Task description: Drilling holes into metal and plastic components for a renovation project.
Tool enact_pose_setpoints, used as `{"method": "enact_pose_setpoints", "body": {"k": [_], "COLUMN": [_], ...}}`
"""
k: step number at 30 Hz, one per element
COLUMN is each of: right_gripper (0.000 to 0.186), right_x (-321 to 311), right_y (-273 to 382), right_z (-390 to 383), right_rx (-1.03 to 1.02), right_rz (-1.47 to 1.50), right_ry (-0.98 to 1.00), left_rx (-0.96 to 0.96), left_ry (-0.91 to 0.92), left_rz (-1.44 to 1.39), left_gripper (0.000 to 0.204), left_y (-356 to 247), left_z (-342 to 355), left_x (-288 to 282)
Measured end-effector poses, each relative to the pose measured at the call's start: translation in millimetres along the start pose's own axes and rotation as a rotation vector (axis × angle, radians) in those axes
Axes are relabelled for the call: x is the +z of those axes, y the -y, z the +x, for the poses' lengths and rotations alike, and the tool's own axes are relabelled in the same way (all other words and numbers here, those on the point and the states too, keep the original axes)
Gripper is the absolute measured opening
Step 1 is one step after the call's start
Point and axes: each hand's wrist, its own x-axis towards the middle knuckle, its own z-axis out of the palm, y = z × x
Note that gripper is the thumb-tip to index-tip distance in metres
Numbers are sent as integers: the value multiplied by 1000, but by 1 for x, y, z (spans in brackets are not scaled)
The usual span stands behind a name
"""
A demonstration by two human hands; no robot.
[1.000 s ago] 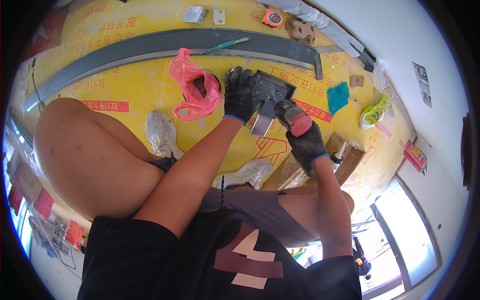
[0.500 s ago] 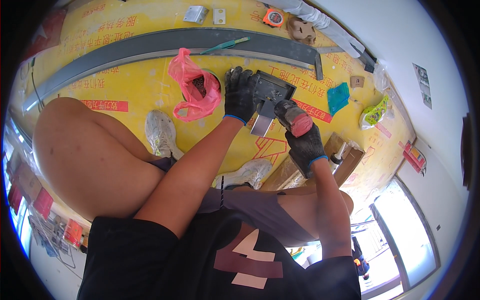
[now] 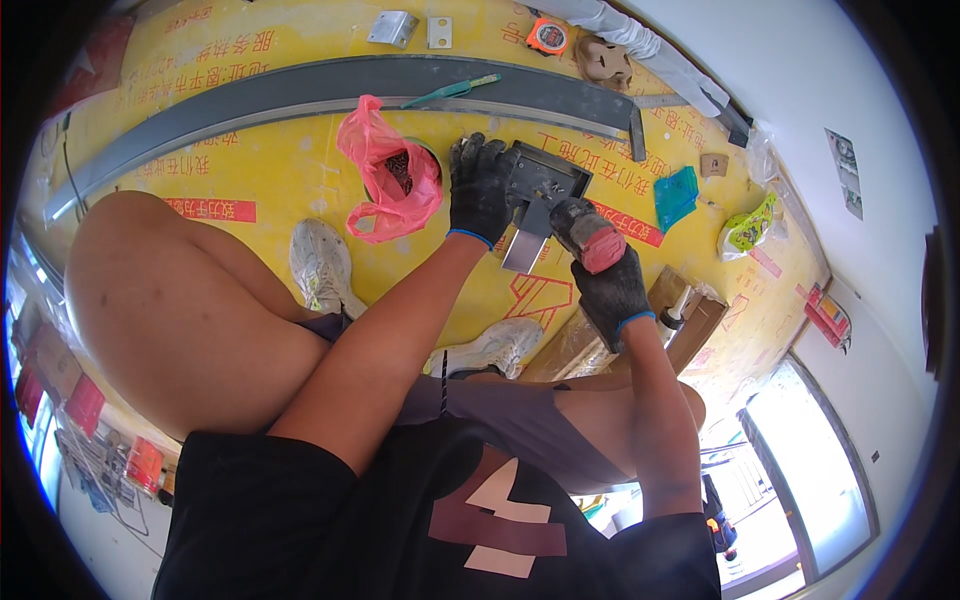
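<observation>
My left hand [image 3: 482, 190], in a black glove with a blue cuff, has its fingers curled at the left edge of a short dark grey metal profile [image 3: 552, 176] on the floor. A flat silver-ended metal piece [image 3: 524, 250] sticks out from it toward me. In the same kind of glove, my right hand [image 3: 612, 300] is closed round a cordless drill [image 3: 598, 240] with a black body and a faded red back end. Its nose points at the profile; the tip is hidden by the drill's body. Left of my left hand stands a pink plastic bag [image 3: 375, 180] holding many small dark screws.
A long dark metal strip [image 3: 300, 88] crosses the yellow printed floor sheet, with a teal utility knife [image 3: 452, 91] on it. Beyond lie metal brackets [image 3: 393, 29] and an orange tape measure [image 3: 547, 36]. A cardboard box [image 3: 697, 325] with a white tube sits by my right wrist.
</observation>
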Motion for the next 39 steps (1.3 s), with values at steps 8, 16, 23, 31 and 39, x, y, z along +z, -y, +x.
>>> {"method": "enact_pose_setpoints", "body": {"k": [8,16,23,31,39], "right_gripper": [26,33,36,37,38], "right_x": [5,-2,-5,-17,-16], "right_y": [0,11,14,25,27], "right_z": [8,13,19,18,23], "right_rx": [9,-38,-91,54,-170], "right_rz": [-17,11,9,-100,-14], "right_ry": [-37,-23,-42,88,6], "left_rx": [3,-1,10,-1,-3], "left_ry": [-18,-26,-36,-27,-33], "left_rz": [-11,-16,-10,-65,-57], "left_gripper": [74,72,70,68,68], "left_y": [1,1,4,2,2], "left_z": [0,0,2,2,3], "left_x": [0,2,0,-3,-4]}}
